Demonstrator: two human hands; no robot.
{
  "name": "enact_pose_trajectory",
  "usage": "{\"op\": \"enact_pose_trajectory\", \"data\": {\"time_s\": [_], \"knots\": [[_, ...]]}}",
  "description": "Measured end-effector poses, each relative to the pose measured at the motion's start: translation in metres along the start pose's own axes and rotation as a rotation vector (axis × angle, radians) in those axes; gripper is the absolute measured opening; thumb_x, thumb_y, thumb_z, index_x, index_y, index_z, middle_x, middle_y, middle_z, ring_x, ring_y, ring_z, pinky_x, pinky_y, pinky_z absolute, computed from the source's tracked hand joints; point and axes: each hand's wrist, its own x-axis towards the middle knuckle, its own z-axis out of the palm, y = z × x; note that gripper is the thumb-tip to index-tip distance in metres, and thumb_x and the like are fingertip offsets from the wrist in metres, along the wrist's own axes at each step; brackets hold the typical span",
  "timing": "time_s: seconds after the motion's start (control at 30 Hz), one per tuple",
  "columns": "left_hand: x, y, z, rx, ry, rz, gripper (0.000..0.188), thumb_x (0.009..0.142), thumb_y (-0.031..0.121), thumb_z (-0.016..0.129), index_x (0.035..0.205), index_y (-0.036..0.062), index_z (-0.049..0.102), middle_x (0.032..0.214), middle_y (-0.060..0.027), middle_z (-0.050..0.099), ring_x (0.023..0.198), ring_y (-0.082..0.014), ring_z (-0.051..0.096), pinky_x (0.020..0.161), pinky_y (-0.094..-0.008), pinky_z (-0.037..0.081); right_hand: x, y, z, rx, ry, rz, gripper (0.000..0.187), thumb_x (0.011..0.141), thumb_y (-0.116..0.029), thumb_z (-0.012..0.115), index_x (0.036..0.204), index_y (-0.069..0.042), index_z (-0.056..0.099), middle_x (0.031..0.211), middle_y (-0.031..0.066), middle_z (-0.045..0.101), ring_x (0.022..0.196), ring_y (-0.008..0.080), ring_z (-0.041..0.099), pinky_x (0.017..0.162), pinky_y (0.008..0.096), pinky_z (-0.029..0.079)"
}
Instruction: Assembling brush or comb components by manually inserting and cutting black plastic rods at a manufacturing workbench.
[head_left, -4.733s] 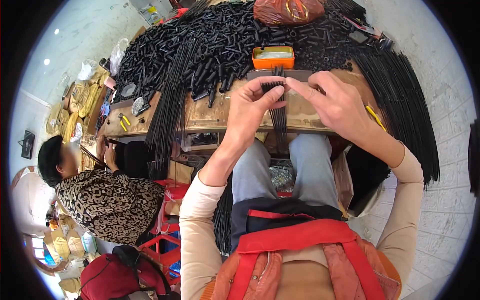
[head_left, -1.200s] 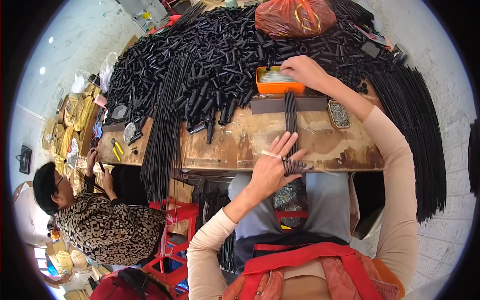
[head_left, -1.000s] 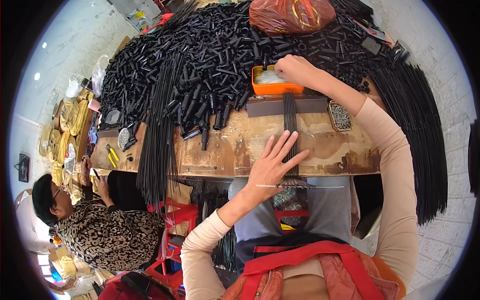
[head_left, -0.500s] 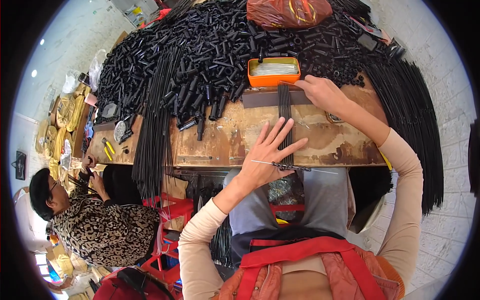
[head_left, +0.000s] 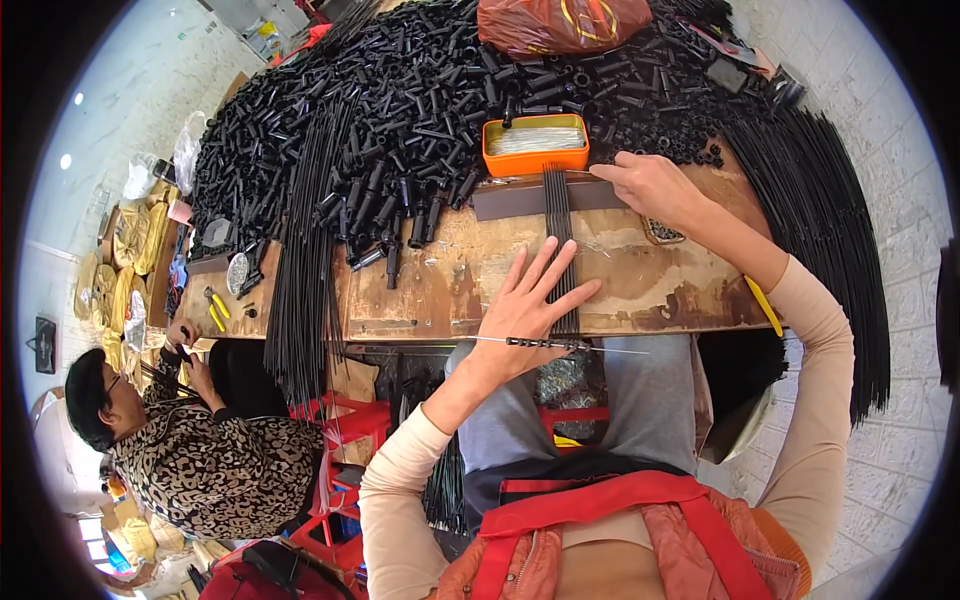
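Flattened with fingers spread, the left hand (head_left: 528, 310) pins a row of black rods (head_left: 560, 240) on the wooden bench (head_left: 440, 280); the right hand (head_left: 650, 185), loosely curled, steadies their far ends. Rods could be scattered if pressure slips.

far across the bench, a heap of short black tubes (head_left: 400, 110). an orange-red plastic bag (head_left: 560, 22) tops it. a seated person in a leopard-print top (head_left: 205, 470) works at near left, yellow pliers (head_left: 214, 310) beside them.
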Motion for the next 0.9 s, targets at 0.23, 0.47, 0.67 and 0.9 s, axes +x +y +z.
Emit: {"op": "enact_pose_trajectory", "data": {"time_s": [0.23, 0.47, 0.67, 0.9], "knots": [[0.001, -0.001, 0.000, 0.006, -0.015, 0.001, 0.100, 0.055, 0.026, 0.088, 0.143, 0.0261, 0.042, 0.157, -0.0148, 0.020, 0.146, -0.0352, 0.018, 0.117, -0.0517, 0.020, 0.004, 0.000, 0.004, -0.037, -0.007, -0.025, 0.036, 0.076, 0.000, 0.061, 0.111, -0.007, 0.063, 0.079, 0.0107, 0.055, 0.070, 0.0307, 0.061, 0.061, 0.0406, 0.051], [0.002, -0.001, -0.003, 0.024, -0.040, -0.007, 0.081, 0.070, 0.039, 0.079, 0.142, 0.0253, 0.045, 0.157, -0.0160, 0.022, 0.146, -0.0356, 0.018, 0.118, -0.0516, 0.016, 0.020, -0.007, 0.008, 0.011, 0.017, -0.040, 0.030, 0.078, -0.001, 0.059, 0.107, -0.006, 0.064, 0.082, 0.0105, 0.057, 0.074, 0.0300, 0.063, 0.063, 0.0404, 0.053], [0.001, 0.000, -0.002, 0.009, -0.039, -0.010, 0.084, 0.068, 0.038, 0.080, 0.143, 0.0255, 0.043, 0.157, -0.0160, 0.021, 0.146, -0.0361, 0.017, 0.118, -0.0510, 0.016, 0.019, -0.012, 0.008, 0.021, 0.012, -0.031, 0.031, 0.078, -0.001, 0.057, 0.107, -0.006, 0.065, 0.087, 0.0104, 0.060, 0.078, 0.0287, 0.065, 0.065, 0.0393, 0.054], [0.000, -0.001, 0.000, -0.004, -0.004, -0.002, 0.085, 0.067, 0.039, 0.080, 0.143, 0.0252, 0.044, 0.157, -0.0162, 0.022, 0.146, -0.0353, 0.017, 0.118, -0.0507, 0.016, 0.019, -0.010, 0.009, 0.021, 0.019, -0.089, 0.035, 0.077, -0.001, 0.061, 0.112, -0.004, 0.062, 0.082, 0.0104, 0.055, 0.075, 0.0289, 0.062, 0.062, 0.0398, 0.052]]}}
